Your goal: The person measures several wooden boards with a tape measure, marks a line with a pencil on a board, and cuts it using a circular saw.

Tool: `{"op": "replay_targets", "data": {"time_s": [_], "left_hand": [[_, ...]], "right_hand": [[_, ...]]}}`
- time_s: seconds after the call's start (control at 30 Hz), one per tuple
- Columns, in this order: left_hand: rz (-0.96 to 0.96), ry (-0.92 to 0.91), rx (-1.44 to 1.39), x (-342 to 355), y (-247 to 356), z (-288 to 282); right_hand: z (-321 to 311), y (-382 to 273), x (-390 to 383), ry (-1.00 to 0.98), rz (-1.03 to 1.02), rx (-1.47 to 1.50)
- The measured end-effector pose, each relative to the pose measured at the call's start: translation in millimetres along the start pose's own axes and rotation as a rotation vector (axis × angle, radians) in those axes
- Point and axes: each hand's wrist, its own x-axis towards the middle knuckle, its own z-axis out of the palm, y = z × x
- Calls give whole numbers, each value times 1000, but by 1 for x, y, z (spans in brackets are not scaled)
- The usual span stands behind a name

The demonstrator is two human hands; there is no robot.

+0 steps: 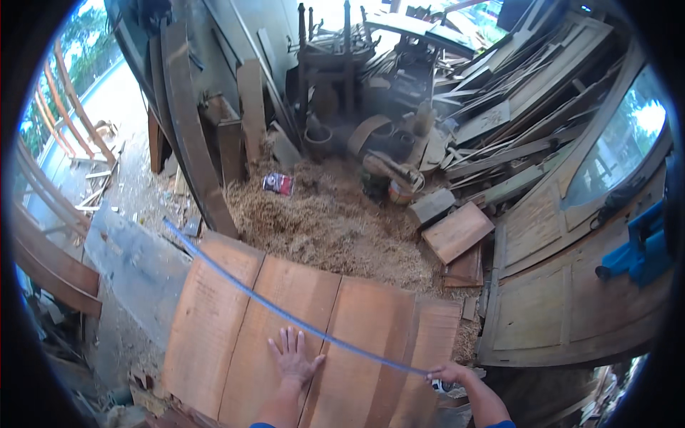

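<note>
Several wide reddish-brown wooden boards [285, 285] lie edge to edge in front of me, with dark seams between them. My left hand [296, 360] rests flat on the boards with its fingers spread. My right hand [448, 373], at the right side of the boards, is closed on a tape measure; a small dark-and-white part, seemingly its case, shows under the fingers. The long bluish blade of the tape measure [285, 312] runs diagonally over the boards, its far end reaching past their far left corner. Whether the blade touches the wood along its length I cannot tell.
Wood shavings [321, 214] pile up beyond the boards, with a red-and-white packet [278, 184] on top. Loose planks [528, 107] are stacked at the far right. A panelled door [571, 307] lies at the right, bearing a blue tool [638, 246]. Tall curved timber [189, 128] stands left.
</note>
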Motion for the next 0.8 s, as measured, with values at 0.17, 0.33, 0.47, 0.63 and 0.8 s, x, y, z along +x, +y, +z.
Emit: {"op": "replay_targets", "data": {"time_s": [0.17, 0.33, 0.47, 0.63, 0.8], "left_hand": [[-88, -51, 93, -8, -25, 2], [-49, -22, -152, -7, -22, 11], [-46, -15, -69, -7, -24, 8], [-57, 15, 16, -4, -24, 21], [-109, -39, -158, -4, -26, 14]], "right_hand": [[56, 15, 30, -270, -31, -312], [97, 12, 7, -102, 0, -333], [113, -29, 7, -21, 59, -239], [119, -32, 16, -301, -89, -287], [145, -68, -19, -399, -164, -167]]}}
